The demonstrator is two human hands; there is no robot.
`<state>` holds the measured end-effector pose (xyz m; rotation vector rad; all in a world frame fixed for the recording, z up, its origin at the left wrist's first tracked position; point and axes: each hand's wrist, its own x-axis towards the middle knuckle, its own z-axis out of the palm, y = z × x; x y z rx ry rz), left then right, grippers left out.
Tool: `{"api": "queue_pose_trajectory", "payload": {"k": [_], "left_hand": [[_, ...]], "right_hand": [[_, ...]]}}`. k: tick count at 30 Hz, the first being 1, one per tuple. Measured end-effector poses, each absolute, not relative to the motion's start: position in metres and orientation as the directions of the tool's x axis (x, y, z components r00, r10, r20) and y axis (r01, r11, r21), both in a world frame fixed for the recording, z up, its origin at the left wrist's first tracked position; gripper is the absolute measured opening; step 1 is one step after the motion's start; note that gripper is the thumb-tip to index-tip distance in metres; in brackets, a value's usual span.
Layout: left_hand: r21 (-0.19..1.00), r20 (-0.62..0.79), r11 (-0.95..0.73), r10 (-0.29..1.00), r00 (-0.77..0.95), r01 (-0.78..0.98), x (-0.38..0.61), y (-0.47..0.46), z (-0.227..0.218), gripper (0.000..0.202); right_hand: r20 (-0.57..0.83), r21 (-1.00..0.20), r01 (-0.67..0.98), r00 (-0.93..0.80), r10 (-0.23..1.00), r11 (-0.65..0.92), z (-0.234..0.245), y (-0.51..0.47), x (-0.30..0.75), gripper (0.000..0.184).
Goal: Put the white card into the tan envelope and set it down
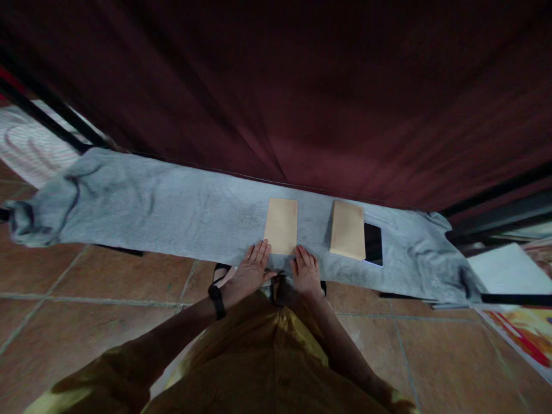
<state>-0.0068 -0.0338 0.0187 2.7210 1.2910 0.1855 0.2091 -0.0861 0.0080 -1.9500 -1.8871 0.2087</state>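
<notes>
A tan envelope (282, 225) lies flat on a long grey towel (164, 207) spread over a low ledge. My left hand (251, 268) rests palm down at the envelope's near left corner, fingers stretched out, a black band on the wrist. At the near right corner my right hand (306, 269) lies flat the same way, fingertips close to the envelope's edge. Neither hand holds anything. A second tan envelope or small stack (347, 229) sits further right on the towel, with a dark phone (373, 243) beside it.
A dark red curtain (302, 92) hangs behind the towel. Brown floor tiles (107, 287) lie in front. White sheets (509, 267) and a colourful printed sheet (524, 330) are at the right. My yellow clothing fills the lower middle.
</notes>
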Motion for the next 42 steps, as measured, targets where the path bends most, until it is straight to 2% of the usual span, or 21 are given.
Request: {"api": "queue_pose_trajectory", "payload": {"k": [3,6,11,15,20,26,29,32,37,42], "left_hand": [[0.227,0.106,-0.590,0.806,0.583,0.775,-0.008,-0.028,0.013,0.059],[0.369,0.164,-0.503,0.863,0.478,0.781,-0.005,-0.017,0.007,0.047],[0.601,0.148,-0.290,0.956,0.252,0.745,0.005,0.004,0.004,0.041],[0.639,0.105,-0.217,0.975,0.196,0.738,0.010,0.012,0.011,0.045],[0.715,0.009,-0.054,0.998,0.069,0.697,0.014,0.015,0.021,0.049],[0.897,-0.236,0.225,0.972,-0.018,0.381,0.020,0.020,0.030,0.051],[0.927,-0.327,0.332,0.943,-0.058,0.172,0.020,0.017,0.034,0.055],[0.936,-0.348,0.350,0.936,-0.058,0.031,0.016,0.014,0.035,0.055],[0.932,-0.357,0.357,0.934,0.006,-0.068,0.016,0.014,0.035,0.050],[0.834,-0.518,0.531,0.847,0.118,-0.151,0.045,0.018,0.045,0.045]], "right_hand": [[0.120,-0.429,0.894,0.196,0.973,-0.127,0.018,-0.073,0.204,0.036],[0.053,-0.460,0.857,0.289,0.956,-0.233,0.029,-0.059,0.200,0.025],[-0.106,-0.490,0.775,0.402,0.909,-0.400,0.036,-0.045,0.194,0.021],[-0.115,-0.578,0.707,0.425,0.898,-0.408,0.032,-0.042,0.191,0.018],[-0.161,-0.814,0.426,0.487,0.858,-0.395,0.027,-0.040,0.191,0.012],[-0.223,-0.935,0.148,0.460,0.859,-0.322,0.022,-0.032,0.191,0.010],[-0.319,-0.946,-0.084,0.419,0.850,-0.314,0.019,-0.029,0.188,0.013],[-0.369,-0.922,-0.266,0.393,0.842,-0.280,0.019,-0.030,0.189,0.022],[-0.337,-0.913,-0.362,0.407,0.849,-0.189,0.026,-0.036,0.202,0.023],[-0.279,-0.932,-0.343,0.478,0.833,-0.115,0.037,-0.038,0.233,0.031]]}}
